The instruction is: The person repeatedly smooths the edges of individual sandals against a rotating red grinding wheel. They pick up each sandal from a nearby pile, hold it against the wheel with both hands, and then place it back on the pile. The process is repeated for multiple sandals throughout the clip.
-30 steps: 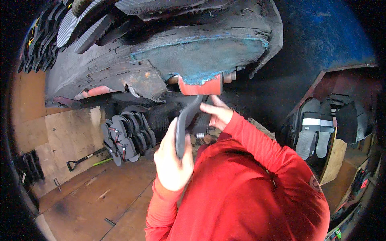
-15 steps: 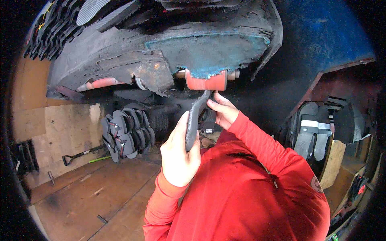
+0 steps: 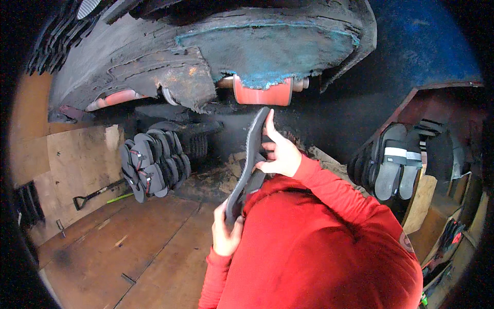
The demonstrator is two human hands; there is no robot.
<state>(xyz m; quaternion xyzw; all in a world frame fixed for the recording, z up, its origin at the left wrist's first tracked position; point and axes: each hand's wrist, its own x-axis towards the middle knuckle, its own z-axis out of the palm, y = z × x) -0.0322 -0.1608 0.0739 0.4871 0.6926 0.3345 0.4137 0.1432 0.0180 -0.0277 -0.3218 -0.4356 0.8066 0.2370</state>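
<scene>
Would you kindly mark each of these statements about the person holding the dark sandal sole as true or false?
1. Both hands hold the dark sole. True: the left hand grips its lower end and the right hand its upper part.
2. The sole lies flat on the wooden floor. False: it is held up on edge, its top near the red roller.
3. A row of dark sandals stands to the person's left. True.
4. The person wears blue sleeves. False: the sleeves are red.
5. A black-handled tool lies on the wooden floor. True.
6. The sandals with pale straps are on the left. False: they are on the right.
</scene>
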